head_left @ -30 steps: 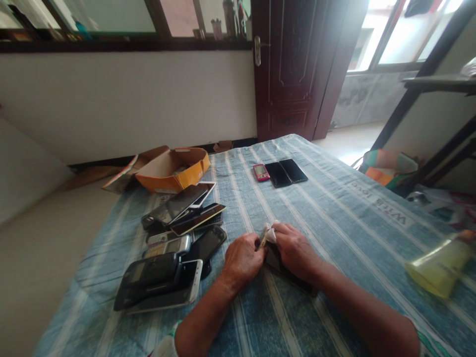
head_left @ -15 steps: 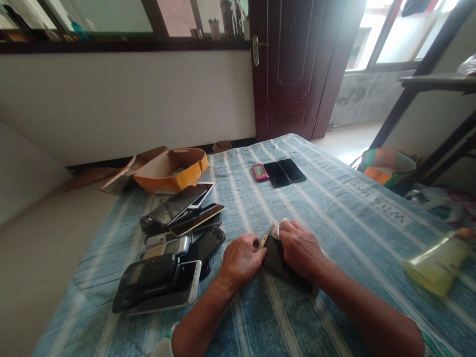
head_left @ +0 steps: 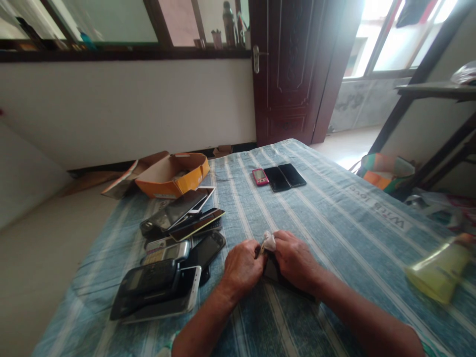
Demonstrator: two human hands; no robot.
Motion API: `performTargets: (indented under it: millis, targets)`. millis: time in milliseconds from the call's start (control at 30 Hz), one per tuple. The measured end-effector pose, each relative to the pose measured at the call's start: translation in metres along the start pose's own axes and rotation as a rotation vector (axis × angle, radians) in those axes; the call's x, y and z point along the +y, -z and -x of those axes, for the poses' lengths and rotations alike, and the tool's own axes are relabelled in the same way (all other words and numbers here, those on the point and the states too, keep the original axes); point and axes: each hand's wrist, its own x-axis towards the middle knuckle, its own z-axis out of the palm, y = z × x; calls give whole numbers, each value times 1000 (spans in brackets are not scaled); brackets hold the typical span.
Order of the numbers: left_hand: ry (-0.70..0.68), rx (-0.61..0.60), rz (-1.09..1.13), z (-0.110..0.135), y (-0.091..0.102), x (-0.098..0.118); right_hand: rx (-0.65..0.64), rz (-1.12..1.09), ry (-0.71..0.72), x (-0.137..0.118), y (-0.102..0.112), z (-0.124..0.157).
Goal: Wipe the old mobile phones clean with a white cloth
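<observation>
A dark smartphone (head_left: 274,271) lies slanted on the striped cloth in front of me, partly covered by both hands. My left hand (head_left: 242,266) is closed on its upper left end. My right hand (head_left: 296,259) has its fingers pinched on a wad of white cloth or tissue (head_left: 268,241), pressed at that same end of the phone. To the left lies a loose pile of several old mobile phones, among them a silver keypad phone (head_left: 167,252) and a white-edged smartphone (head_left: 191,292). Farther back, a pink phone (head_left: 260,176) rests beside two black smartphones (head_left: 293,175).
An open orange cardboard box (head_left: 173,186) stands behind the phone pile. A translucent yellow bottle (head_left: 439,270) is at the right on the blue striped cloth (head_left: 334,223). Beyond the far edge is a dark red door (head_left: 290,74); a colourful bag (head_left: 386,171) sits to the right.
My right hand has moved the white wad left to the phone's upper end, close against my left fingers. The whole view has shifted slightly; the other phones lie as before.
</observation>
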Motion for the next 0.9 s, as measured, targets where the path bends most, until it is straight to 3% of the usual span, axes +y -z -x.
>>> performTargets:
  millis: [267, 467, 600, 733, 900]
  targets:
    - [-22, 5, 15, 6, -2, 5, 20, -174, -9, -1, -6, -1]
    - [-76, -28, 15, 7, 2, -1, 67, -176, -171, 16, 25, -4]
    - [-96, -64, 30, 6, 6, -6, 181, -276, -287, 24, 36, 13]
    - [-82, -64, -26, 8, 7, -5, 339, -547, -437, 27, 23, 36]
    - [-90, -49, -74, 11, 5, 1, 440, -863, -578, 24, 2, 45]
